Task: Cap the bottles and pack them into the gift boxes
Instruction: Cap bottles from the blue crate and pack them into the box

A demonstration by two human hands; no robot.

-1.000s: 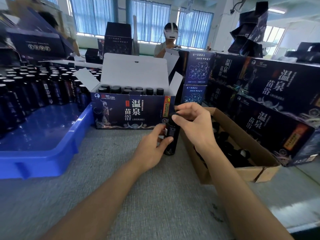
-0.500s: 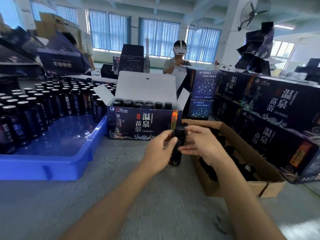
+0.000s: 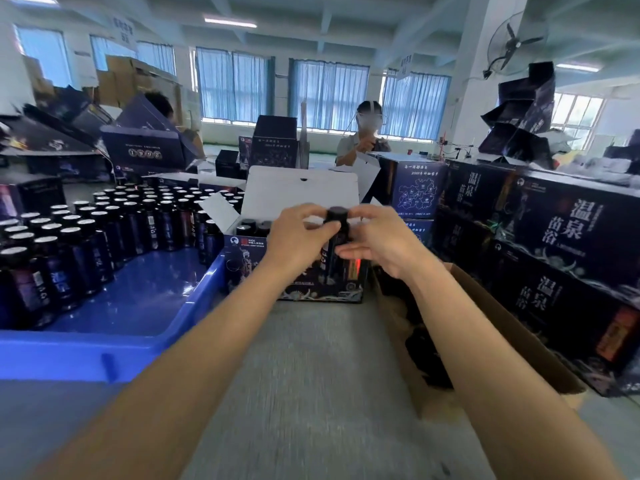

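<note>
**Bottle held in front of the open gift box.** We see the dark cylindrical bottle (image 3: 332, 263) upright just before the front wall of the open dark-blue printed gift box (image 3: 242, 268), between both hands. The left hand (image 3: 299, 233) wraps its curled fingers (image 3: 304, 213) round the upper body. The right hand (image 3: 384, 237) pinches the round black cap (image 3: 337, 213) with its upper fingers (image 3: 360, 214), while its lower ones lie straighter along the bottle's side.

**Handling.** We judge the bottle rigid and smooth-walled, with a glossy label that may slip in the hand, and breakable if it is glass. Its weight depends on a fill we cannot see. The body is the sound place to hold it while the cap is worked. For lowering into the box, a hold at the shoulder keeps it vertical.

**Not resolved.** The neck and thread lie under the fingers, so we cannot tell whether the cap is fully seated. The hands hide the free slot behind the box's front wall, and only a few capped tops (image 3: 254, 225) show to the left. Whether the bottle's base touches the grey counter (image 3: 311, 393) is unclear. Right of the box, the brown cardboard carton (image 3: 512, 341) holds dark shapes too blurred to identify.
</note>
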